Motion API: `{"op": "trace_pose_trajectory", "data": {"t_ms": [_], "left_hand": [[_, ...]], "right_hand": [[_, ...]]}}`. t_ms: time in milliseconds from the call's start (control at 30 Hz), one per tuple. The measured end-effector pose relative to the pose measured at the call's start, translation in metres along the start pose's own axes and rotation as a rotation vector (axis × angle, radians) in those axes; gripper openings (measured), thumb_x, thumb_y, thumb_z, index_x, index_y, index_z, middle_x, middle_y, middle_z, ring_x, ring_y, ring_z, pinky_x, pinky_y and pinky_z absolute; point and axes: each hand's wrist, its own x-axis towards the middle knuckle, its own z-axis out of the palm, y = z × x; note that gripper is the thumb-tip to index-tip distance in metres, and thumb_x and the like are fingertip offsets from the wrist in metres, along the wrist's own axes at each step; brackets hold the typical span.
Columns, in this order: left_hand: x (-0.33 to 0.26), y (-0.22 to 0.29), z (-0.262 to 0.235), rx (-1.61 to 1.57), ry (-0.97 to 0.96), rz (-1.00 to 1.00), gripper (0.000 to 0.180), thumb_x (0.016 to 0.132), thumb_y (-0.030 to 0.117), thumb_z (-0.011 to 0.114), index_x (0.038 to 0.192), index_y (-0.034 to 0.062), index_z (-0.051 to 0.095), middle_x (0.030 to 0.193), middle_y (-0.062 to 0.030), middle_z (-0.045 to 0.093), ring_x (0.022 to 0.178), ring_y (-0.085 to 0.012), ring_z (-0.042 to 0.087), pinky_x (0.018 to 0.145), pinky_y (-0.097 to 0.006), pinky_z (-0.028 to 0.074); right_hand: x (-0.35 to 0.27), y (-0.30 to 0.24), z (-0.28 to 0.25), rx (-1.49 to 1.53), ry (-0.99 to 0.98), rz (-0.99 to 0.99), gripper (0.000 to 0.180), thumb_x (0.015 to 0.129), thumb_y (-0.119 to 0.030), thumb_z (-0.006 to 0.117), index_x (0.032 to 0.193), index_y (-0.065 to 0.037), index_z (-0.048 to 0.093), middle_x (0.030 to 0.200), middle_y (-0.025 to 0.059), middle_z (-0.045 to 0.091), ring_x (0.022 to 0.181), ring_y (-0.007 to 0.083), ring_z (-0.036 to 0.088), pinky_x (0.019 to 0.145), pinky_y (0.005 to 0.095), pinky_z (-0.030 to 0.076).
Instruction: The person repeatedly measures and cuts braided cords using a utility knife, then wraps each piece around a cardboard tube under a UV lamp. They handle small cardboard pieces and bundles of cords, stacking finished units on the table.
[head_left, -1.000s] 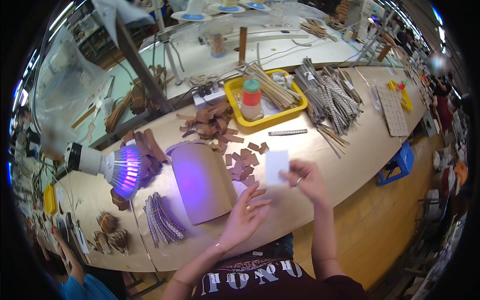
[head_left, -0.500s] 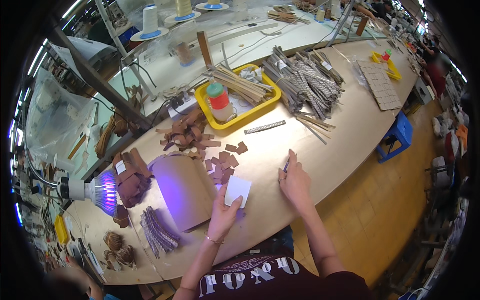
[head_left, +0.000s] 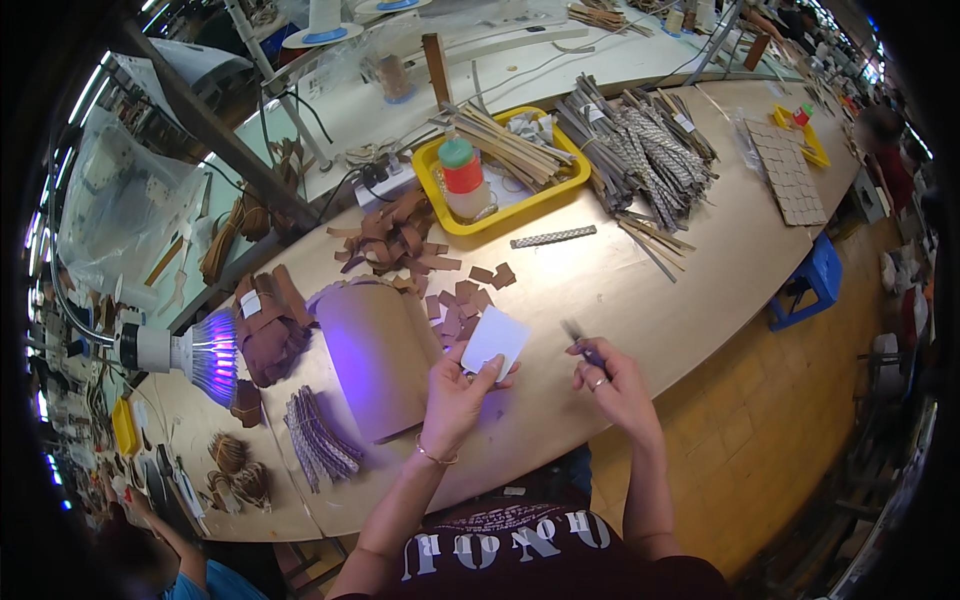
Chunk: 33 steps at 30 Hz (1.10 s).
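My left hand (head_left: pixel 457 398) is closed on a small white square card (head_left: pixel 498 338), thumb on top and fingers beneath, held above the table. To its right, my right hand (head_left: pixel 622 392) grips a thin dark tool (head_left: pixel 592 353); its tip is smeared by motion, so its kind cannot be told. Tool and card are apart. Just beyond the card lie loose small brown pieces (head_left: pixel 462 312). Left of my left hand is a large brown panel (head_left: pixel 378 365) with a scalloped far edge. A short braided strip (head_left: pixel 553 238) lies farther off.
A yellow tray (head_left: pixel 470 228) holds a green-capped bottle (head_left: pixel 462 178) and tan strips. Bundles of braided strips (head_left: pixel 655 150) lie beside it. At left are a lit lamp (head_left: pixel 212 370), a brown bundle (head_left: pixel 270 340) and grey strips (head_left: pixel 318 440). A blue stool (head_left: pixel 812 280) stands off the table's right edge.
My right hand has lifted and drawn back toward me, and the tool in it shows more. My left hand has raised and tilted the card a little. The whole view has shifted slightly.
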Motion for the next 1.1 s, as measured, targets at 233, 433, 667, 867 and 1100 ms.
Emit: {"op": "trace_pose_trajectory", "data": {"t_ms": [233,433,667,867,1100], "left_hand": [[-0.005,0.007,0.001,0.035,-0.043,0.106,0.031,0.093,0.004,0.061,0.120,-0.0072,0.051,0.111,-0.0105,0.063,0.097,-0.0177,0.066,0.082,-0.030,0.059],[-0.004,0.001,0.009,0.054,-0.133,0.136,0.026,0.093,0.000,0.060,0.117,-0.0078,0.053,0.107,-0.0093,0.062,0.093,-0.0158,0.066,0.079,-0.026,0.060],[0.001,0.006,0.008,0.140,-0.177,0.035,0.031,0.093,0.000,0.059,0.121,-0.0087,0.051,0.107,-0.0105,0.062,0.092,-0.0166,0.067,0.076,-0.026,0.060],[0.005,0.005,0.005,0.185,-0.226,-0.046,0.049,0.093,0.000,0.059,0.138,-0.0061,0.040,0.111,-0.0136,0.063,0.091,-0.0162,0.067,0.075,-0.026,0.060],[0.007,-0.001,0.007,0.244,-0.301,-0.087,0.060,0.092,0.000,0.058,0.146,-0.0022,0.032,0.108,-0.0143,0.064,0.084,-0.0140,0.068,0.073,-0.024,0.059]], "right_hand": [[-0.012,-0.027,0.027,-0.249,-0.066,-0.022,0.034,0.098,-0.030,0.049,0.110,-0.001,0.063,0.067,0.0009,0.049,0.063,0.0101,0.044,0.061,0.0261,0.039],[-0.006,-0.015,0.032,0.054,-0.138,0.008,0.035,0.099,-0.035,0.050,0.089,-0.003,0.060,0.070,-0.0034,0.044,0.062,0.0067,0.037,0.057,0.0224,0.031],[0.000,0.005,0.034,0.374,-0.235,0.112,0.036,0.099,-0.035,0.052,0.081,-0.005,0.057,0.067,-0.0081,0.039,0.059,0.0019,0.029,0.052,0.0199,0.022],[-0.003,0.003,0.040,0.225,-0.101,0.036,0.034,0.098,-0.032,0.055,0.078,-0.005,0.058,0.062,-0.0094,0.038,0.057,0.0017,0.030,0.052,0.0208,0.022],[0.006,0.016,0.039,0.351,-0.177,0.124,0.036,0.099,-0.033,0.056,0.082,-0.002,0.065,0.064,-0.0080,0.048,0.058,0.0015,0.035,0.052,0.0218,0.026]]}}
